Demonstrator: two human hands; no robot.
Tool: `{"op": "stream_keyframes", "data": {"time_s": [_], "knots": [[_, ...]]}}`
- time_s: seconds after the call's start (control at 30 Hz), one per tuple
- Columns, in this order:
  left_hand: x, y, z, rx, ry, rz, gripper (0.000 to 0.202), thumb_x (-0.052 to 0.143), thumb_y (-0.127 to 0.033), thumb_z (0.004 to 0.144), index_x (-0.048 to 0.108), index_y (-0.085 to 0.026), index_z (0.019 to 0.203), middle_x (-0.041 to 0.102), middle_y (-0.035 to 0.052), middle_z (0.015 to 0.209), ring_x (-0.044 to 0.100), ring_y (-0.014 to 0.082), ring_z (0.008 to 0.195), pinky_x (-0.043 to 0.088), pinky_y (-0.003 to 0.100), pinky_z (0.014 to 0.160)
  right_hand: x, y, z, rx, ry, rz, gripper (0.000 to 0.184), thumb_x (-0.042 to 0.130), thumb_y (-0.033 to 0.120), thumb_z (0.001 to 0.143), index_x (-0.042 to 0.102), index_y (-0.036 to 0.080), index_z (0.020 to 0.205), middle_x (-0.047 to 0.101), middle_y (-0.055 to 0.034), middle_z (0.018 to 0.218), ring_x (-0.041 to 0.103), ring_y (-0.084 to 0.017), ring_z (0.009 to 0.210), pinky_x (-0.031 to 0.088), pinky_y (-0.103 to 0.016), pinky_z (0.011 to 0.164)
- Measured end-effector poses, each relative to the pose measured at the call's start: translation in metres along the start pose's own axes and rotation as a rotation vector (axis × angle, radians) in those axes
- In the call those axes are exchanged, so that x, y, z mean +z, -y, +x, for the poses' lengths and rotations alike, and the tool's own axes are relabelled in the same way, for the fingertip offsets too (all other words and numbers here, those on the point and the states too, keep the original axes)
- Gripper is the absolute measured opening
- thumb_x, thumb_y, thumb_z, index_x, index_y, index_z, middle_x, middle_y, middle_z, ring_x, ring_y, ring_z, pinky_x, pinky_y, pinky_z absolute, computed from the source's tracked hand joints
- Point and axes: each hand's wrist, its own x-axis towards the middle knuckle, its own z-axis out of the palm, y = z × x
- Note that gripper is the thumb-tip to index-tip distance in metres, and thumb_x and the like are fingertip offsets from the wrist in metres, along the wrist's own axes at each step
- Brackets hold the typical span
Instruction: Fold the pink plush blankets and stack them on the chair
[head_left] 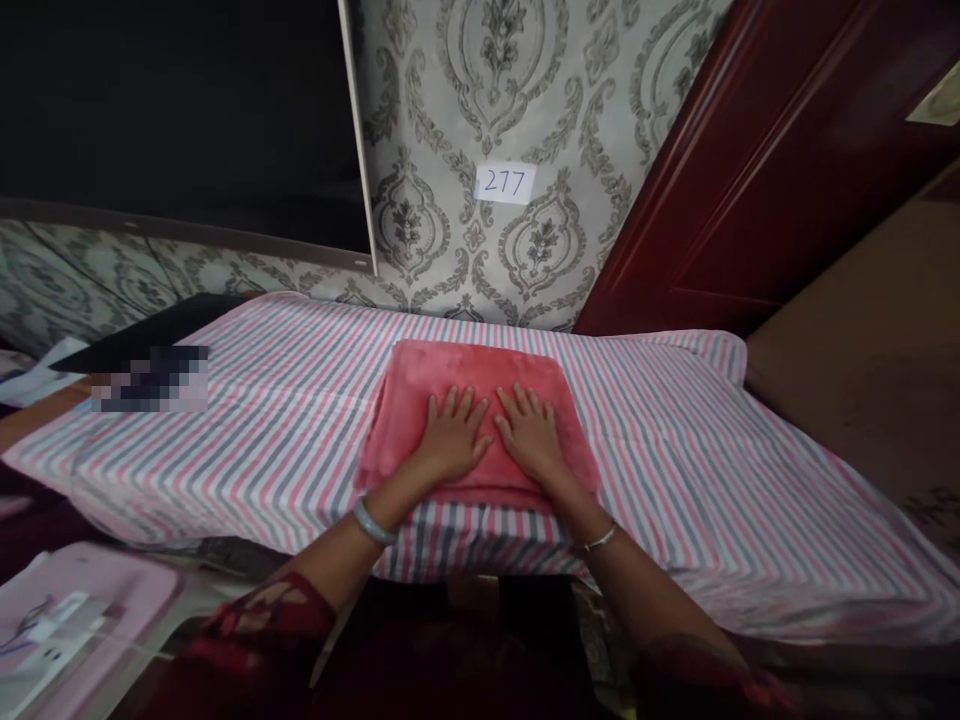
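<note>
A coral-pink, soft-looking cloth (420, 375), folded into a thick rectangle, lies near the front edge of the table. My left hand (452, 440) rests flat on its left half, fingers spread and pointing away from me. On the right half, my right hand (531, 435) is laid palm down in the same way, fingers apart. Neither hand grips anything. Layered folds show along the cloth's left and front edges. Whether it is a towel or a blanket I cannot tell.
A striped cover (660, 430) drapes over the table and hangs off its front. At the left end lies a dark flat object (142, 330). A television (180, 120) hangs above the table's left part. A pink stool-like surface (112, 620) stands at lower left, holding a white item.
</note>
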Motion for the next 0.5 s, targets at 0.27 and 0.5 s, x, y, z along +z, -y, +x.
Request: {"op": "stream_keyframes", "data": {"time_s": [0.27,0.5], "knots": [[0.022,-0.001,-0.007,-0.009,0.005,0.02,0.063,0.037,-0.047,0.102,0.034,-0.02,0.158,0.022,0.0127,0.168,0.014,0.0379,0.156,0.015,0.068,0.122,0.01,0.004,-0.007,0.005,-0.024,-0.03,0.053,0.037,0.038,0.105,0.039,0.027,0.157,0.03,-0.0076,0.165,0.025,-0.03,0.151,0.022,-0.055,0.12],[0.014,0.008,-0.012,-0.011,-0.02,-0.014,0.065,0.042,-0.051,0.1,0.039,-0.02,0.156,0.028,0.0156,0.166,0.021,0.0347,0.155,0.017,0.064,0.123,0.011,0.003,-0.008,-0.002,-0.022,-0.013,0.053,0.035,0.039,0.105,0.039,0.027,0.157,0.029,-0.0079,0.165,0.027,-0.03,0.15,0.023,-0.055,0.119]]}}
